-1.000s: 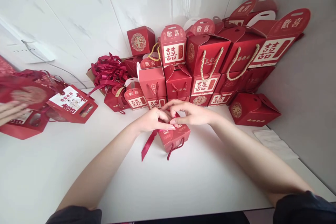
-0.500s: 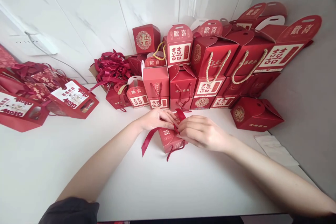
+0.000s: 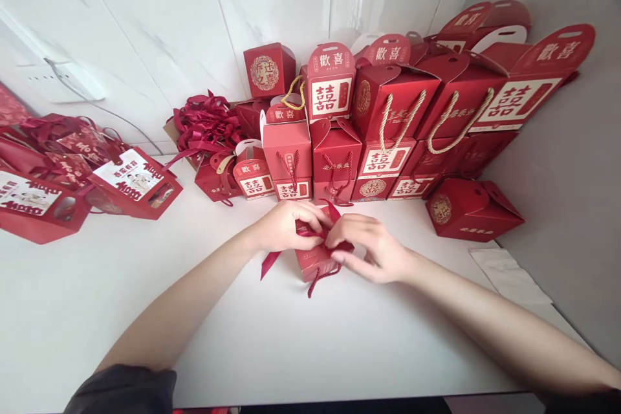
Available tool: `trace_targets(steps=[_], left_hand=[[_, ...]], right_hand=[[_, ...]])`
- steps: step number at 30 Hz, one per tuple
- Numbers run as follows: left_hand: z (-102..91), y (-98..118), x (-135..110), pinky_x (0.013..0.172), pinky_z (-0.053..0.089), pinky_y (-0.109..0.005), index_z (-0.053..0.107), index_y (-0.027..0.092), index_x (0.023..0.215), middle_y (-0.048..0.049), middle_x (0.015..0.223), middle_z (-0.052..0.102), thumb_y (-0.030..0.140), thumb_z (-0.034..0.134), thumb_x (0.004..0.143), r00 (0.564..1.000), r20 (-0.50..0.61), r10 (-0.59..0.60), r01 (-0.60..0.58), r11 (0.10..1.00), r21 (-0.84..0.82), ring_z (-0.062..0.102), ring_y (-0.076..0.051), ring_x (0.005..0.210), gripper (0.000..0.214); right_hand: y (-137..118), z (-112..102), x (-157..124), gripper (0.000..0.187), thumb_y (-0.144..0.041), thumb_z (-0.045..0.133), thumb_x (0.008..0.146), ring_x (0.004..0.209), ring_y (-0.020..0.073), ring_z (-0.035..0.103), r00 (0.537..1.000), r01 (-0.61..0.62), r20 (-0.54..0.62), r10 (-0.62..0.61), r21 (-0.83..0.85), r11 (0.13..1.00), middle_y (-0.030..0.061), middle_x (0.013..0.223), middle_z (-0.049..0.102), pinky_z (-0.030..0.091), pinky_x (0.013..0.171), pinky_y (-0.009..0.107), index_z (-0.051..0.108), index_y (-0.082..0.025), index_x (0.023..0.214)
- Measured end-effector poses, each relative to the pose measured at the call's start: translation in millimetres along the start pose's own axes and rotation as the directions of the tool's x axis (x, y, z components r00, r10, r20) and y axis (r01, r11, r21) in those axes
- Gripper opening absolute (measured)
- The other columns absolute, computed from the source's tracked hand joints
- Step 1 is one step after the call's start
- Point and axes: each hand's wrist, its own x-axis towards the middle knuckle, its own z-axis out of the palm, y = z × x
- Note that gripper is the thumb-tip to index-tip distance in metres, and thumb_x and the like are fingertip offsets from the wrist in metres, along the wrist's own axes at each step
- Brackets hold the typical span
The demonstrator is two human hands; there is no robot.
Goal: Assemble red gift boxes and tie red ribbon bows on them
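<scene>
Just in front of the stacked boxes, a small red gift box (image 3: 313, 262) stands on the white table, with a twisted dark red cord hanging from its near side. A dark red satin ribbon (image 3: 270, 265) crosses its top, one end trailing to the left and another poking up at the back. My left hand (image 3: 291, 225) is closed on the ribbon from the left, thumb against fingers. From the right, my right hand (image 3: 365, 244) pinches the ribbon over the box top, fingers curled and thumb lower. Where the ribbon crosses is partly hidden by my fingers.
Red gift boxes (image 3: 334, 155) are stacked along the tiled wall, and a single box (image 3: 473, 210) sits at right. A heap of ribbons (image 3: 206, 123) lies behind at left. Red bags with white labels (image 3: 129, 174) stand far left. A white paper (image 3: 509, 276) lies at right.
My right hand has shifted slightly left, its fingers curling more and its thumb dropping lower. The ribbon's left end has drawn up a little; the box stays in place.
</scene>
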Motion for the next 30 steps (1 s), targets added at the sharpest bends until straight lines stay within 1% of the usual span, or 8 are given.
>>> trace_targets(steps=[2,5,8,11,15,20,23,30], left_hand=[[-0.9,14,-5,0.086,0.053,-0.029,0.071,0.017,0.075,-0.0064,0.113,0.069,0.012,0.065,0.076,1.000,-0.028,0.003,0.002,0.986,0.168,0.067,-0.018,0.095,0.007],[-2.3,28,-11,0.073,0.053,-0.025,0.069,0.016,0.076,-0.0073,0.120,0.060,0.012,0.059,0.081,0.997,-0.063,0.047,-0.016,0.906,0.423,0.067,-0.013,0.082,0.012],[-3.1,28,-15,0.062,0.051,-0.023,0.067,0.015,0.077,-0.0067,0.107,0.061,0.013,0.055,0.086,0.977,-0.054,0.206,-0.129,0.773,0.621,0.065,-0.011,0.074,0.016],[-3.2,17,-16,0.057,0.050,-0.022,0.066,0.016,0.082,-0.0036,0.091,0.063,0.013,0.055,0.088,0.923,-0.054,0.382,-0.221,0.638,0.737,0.063,-0.010,0.067,0.014],[-1.0,3,-18,0.058,0.050,-0.020,0.065,0.017,0.090,-0.0006,0.087,0.068,0.011,0.058,0.087,0.854,-0.071,0.516,-0.284,0.576,0.767,0.064,-0.009,0.068,0.010],[2.8,-3,-16,0.055,0.047,-0.018,0.062,0.019,0.084,0.0021,0.080,0.068,0.010,0.058,0.085,0.854,-0.120,0.507,-0.252,0.604,0.756,0.063,-0.006,0.065,0.010],[4.2,-3,-15,0.053,0.045,-0.018,0.061,0.019,0.082,0.0026,0.078,0.067,0.009,0.059,0.083,0.840,-0.147,0.523,-0.243,0.604,0.759,0.062,-0.006,0.063,0.009],[5.1,-1,-15,0.051,0.043,-0.019,0.060,0.018,0.081,0.0024,0.076,0.067,0.011,0.063,0.082,0.832,-0.106,0.545,-0.282,0.579,0.765,0.061,-0.007,0.060,0.008]], right_hand=[[3,-3,5,0.005,-0.020,0.051,0.095,0.080,0.0162,0.058,0.987,-0.130,-0.077,0.138,0.101,0.986,0.0052,0.085,0.061,0.050,0.075,0.032,0.055,-0.020,0.092],[9,-7,16,0.006,-0.021,0.051,0.095,0.089,0.0172,0.057,0.970,-0.200,-0.111,0.215,0.127,0.972,0.0062,0.092,0.059,0.049,0.082,0.033,0.054,-0.020,0.090],[13,-7,28,0.005,-0.024,0.056,0.093,0.087,0.0169,0.057,0.954,-0.272,-0.090,0.287,0.149,0.951,0.0051,0.092,0.058,0.049,0.080,0.032,0.054,-0.019,0.093],[15,-10,35,0.009,-0.020,0.055,0.092,0.088,0.0159,0.060,0.958,-0.285,0.034,0.284,0.208,0.936,0.0055,0.100,0.062,0.050,0.081,0.030,0.057,-0.019,0.101],[17,-15,37,0.023,-0.008,0.047,0.091,0.085,0.0141,0.063,0.960,-0.256,0.160,0.229,0.173,0.951,0.0034,0.095,0.069,0.050,0.080,0.028,0.066,-0.019,0.097],[19,-15,33,0.027,-0.006,0.049,0.090,0.086,0.0138,0.065,0.961,-0.243,0.169,0.217,0.154,0.958,0.0028,0.097,0.071,0.051,0.080,0.027,0.070,-0.020,0.098],[21,-14,32,0.020,-0.012,0.054,0.090,0.085,0.0145,0.066,0.958,-0.260,0.157,0.238,0.140,0.955,0.0038,0.095,0.071,0.051,0.080,0.028,0.071,-0.019,0.098],[28,-19,32,0.011,-0.014,0.061,0.088,0.080,0.0132,0.066,0.959,-0.203,0.234,0.156,0.188,0.961,0.0039,0.091,0.070,0.051,0.076,0.025,0.071,-0.018,0.092]])
